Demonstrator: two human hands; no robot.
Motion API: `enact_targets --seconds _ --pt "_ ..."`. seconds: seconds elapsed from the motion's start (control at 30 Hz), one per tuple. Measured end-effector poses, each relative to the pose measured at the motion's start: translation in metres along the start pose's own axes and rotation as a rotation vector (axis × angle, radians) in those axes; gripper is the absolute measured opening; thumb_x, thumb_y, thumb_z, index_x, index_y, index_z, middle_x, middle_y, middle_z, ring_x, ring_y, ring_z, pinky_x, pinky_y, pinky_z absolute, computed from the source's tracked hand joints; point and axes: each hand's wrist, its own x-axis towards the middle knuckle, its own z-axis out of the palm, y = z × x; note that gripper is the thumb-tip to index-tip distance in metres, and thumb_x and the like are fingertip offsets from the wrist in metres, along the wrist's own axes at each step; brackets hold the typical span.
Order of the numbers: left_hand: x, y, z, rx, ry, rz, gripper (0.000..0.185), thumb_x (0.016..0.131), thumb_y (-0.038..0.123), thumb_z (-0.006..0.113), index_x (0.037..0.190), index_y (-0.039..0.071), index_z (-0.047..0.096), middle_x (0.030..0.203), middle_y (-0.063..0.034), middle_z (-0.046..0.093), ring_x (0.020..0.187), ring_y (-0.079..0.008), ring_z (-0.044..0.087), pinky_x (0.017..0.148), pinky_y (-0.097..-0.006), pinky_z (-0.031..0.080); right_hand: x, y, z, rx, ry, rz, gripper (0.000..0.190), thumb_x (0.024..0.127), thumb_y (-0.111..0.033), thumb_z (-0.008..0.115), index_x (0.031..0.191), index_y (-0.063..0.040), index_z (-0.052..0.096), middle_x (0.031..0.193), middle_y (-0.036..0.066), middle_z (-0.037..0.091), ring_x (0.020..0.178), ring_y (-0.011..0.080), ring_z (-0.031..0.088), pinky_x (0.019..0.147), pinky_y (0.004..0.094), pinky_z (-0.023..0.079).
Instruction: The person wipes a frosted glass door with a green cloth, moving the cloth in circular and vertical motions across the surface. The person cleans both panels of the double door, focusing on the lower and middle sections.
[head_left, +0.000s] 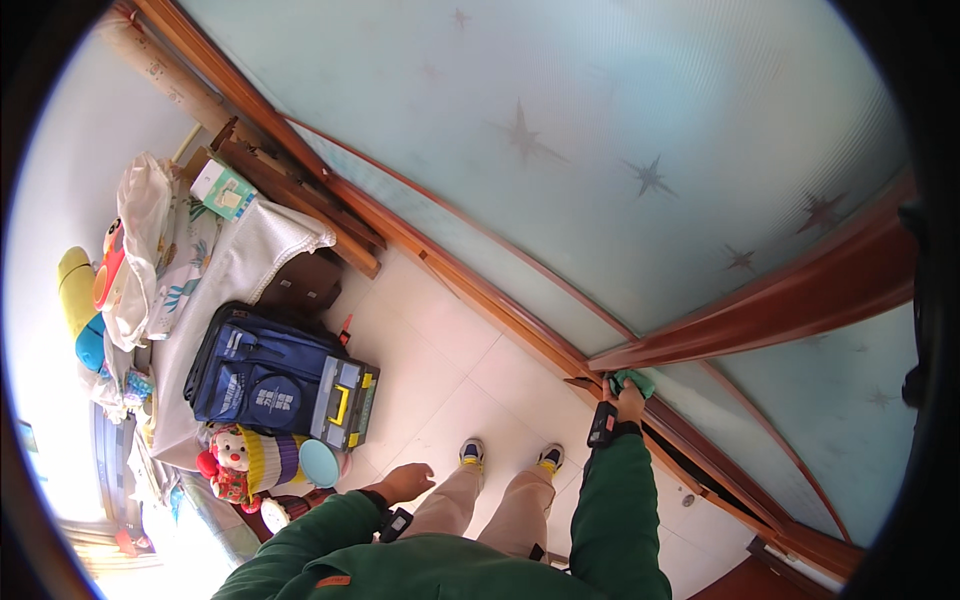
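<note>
My right hand (630, 405) is closed on a green cloth (634, 381). It presses the cloth to the lower end of a reddish-brown upright frame (757, 322) between two frosted glass door panels. These panels carry star patterns; the larger glass panel (480, 150) fills the upper part of the view. Just beside the cloth runs the wooden bottom rail (517, 339) of the doors. Away from the doors, my left hand (407, 482) hangs over the floor with nothing in it, its fingers loosely bent. Part of the cloth is hidden by my right fingers.
To the left, a blue bag (262, 375) stands against a toolbox (345, 405) with yellow latches. A stuffed toy (232, 454) and a light-blue round stool top (319, 463) are nearby. A white cover (262, 232) drapes over furniture. My shoes rest on the tiled floor (427, 360).
</note>
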Motion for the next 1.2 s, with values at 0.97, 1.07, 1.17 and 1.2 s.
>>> enact_targets --seconds 0.97,1.07,1.17,1.2 --pt "0.037 0.0 -0.023 0.301 -0.136 0.069 0.038 0.089 0.037 0.059 0.11 0.006 0.064 0.107 -0.0172 0.068 0.103 -0.0351 0.062 0.09 -0.043 0.048 -0.136 -0.144 -0.066 0.202 -0.224 -0.409 0.026 0.087 0.006 0.06 0.108 -0.009 0.058 0.107 0.005 0.062 0.095 0.0218 0.061 0.078 0.0381 0.05" --pt "0.032 -0.006 -0.017 0.287 -0.137 0.022 0.038 0.088 0.038 0.06 0.108 0.006 0.064 0.106 -0.0173 0.068 0.103 -0.0351 0.062 0.09 -0.043 0.049 -0.087 -0.127 -0.08 0.151 -0.268 -0.441 0.032 0.086 0.009 0.06 0.111 -0.011 0.056 0.104 0.005 0.062 0.089 0.0224 0.061 0.071 0.0354 0.051" --pt "0.029 -0.005 -0.008 0.264 -0.148 0.014 0.038 0.088 0.038 0.06 0.107 0.006 0.065 0.105 -0.0174 0.068 0.102 -0.0351 0.062 0.089 -0.0428 0.049 -0.035 -0.107 -0.096 0.111 -0.227 -0.424 0.035 0.085 0.006 0.062 0.115 -0.011 0.054 0.106 0.006 0.062 0.089 0.0239 0.061 0.07 0.0353 0.052" --pt "0.03 -0.002 -0.004 0.254 -0.152 0.024 0.038 0.088 0.038 0.06 0.107 0.005 0.065 0.105 -0.0175 0.068 0.102 -0.0351 0.062 0.089 -0.0427 0.049 -0.017 -0.101 -0.101 0.142 -0.216 -0.386 0.036 0.085 0.004 0.064 0.115 -0.011 0.054 0.107 0.006 0.061 0.09 0.0248 0.061 0.07 0.0362 0.053"
